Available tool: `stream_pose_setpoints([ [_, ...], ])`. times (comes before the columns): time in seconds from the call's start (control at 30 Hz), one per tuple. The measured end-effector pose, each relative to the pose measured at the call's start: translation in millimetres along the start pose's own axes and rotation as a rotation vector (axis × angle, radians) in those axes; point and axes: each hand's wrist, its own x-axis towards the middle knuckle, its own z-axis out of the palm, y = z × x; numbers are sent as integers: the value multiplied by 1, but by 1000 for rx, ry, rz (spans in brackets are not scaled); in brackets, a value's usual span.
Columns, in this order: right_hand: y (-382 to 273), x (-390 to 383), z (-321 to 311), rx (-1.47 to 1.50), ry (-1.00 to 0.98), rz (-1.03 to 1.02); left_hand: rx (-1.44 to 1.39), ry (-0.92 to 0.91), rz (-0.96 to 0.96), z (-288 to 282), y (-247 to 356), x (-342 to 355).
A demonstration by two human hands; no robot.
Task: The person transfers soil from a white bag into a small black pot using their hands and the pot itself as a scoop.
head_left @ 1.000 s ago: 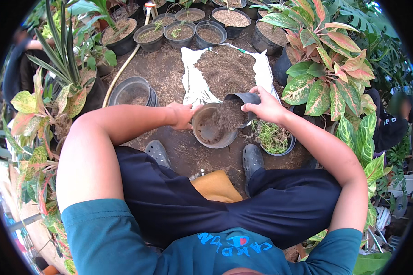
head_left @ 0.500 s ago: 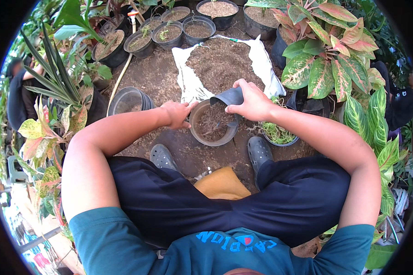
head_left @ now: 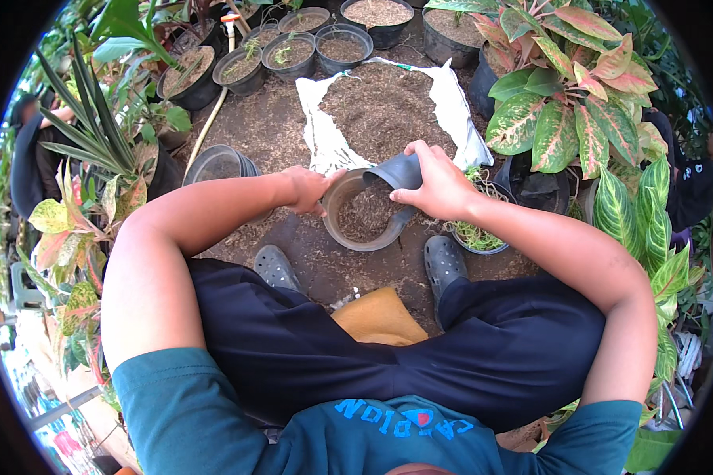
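Note:
Between my feet stands a round plant pot (head_left: 341,234) with dark, loose soil (head_left: 368,212) inside. My left hand (head_left: 310,190) grips the left side of its rim, fingers along the edge. Over the far right part of the pot, my right hand (head_left: 437,184) holds a dark, curved plastic scoop (head_left: 398,172), tilted toward the soil. My thumb lies on its near side and my fingers wrap over its top. Just beyond the pot, a white sack (head_left: 458,103) is spread open with a heap of brown soil (head_left: 384,111) on it.
Nested dark pots (head_left: 214,165) stand left of my left forearm. A pot of small green seedlings (head_left: 479,231) sits by my right foot. Several soil-filled pots (head_left: 343,49) line the back. Leafy plants (head_left: 558,95) crowd both sides. A yellow-brown cloth (head_left: 380,315) lies between my legs.
My left hand's fingers have closed in on the pot's rim. The pot has shifted very slightly left, and the scoop still hangs over the soil.

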Motion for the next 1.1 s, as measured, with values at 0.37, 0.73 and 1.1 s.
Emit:
stream_pose_setpoints([
  [0.37,-1,3,-4,54,13,11,47,-22,25,-8,6,5],
  [0.73,-11,-5,-7,46,131,0,126,-34,16,-21,15,9],
  [1.1,-15,-4,-9,-60,116,-544,167,-145,45,-34,6,14],
])
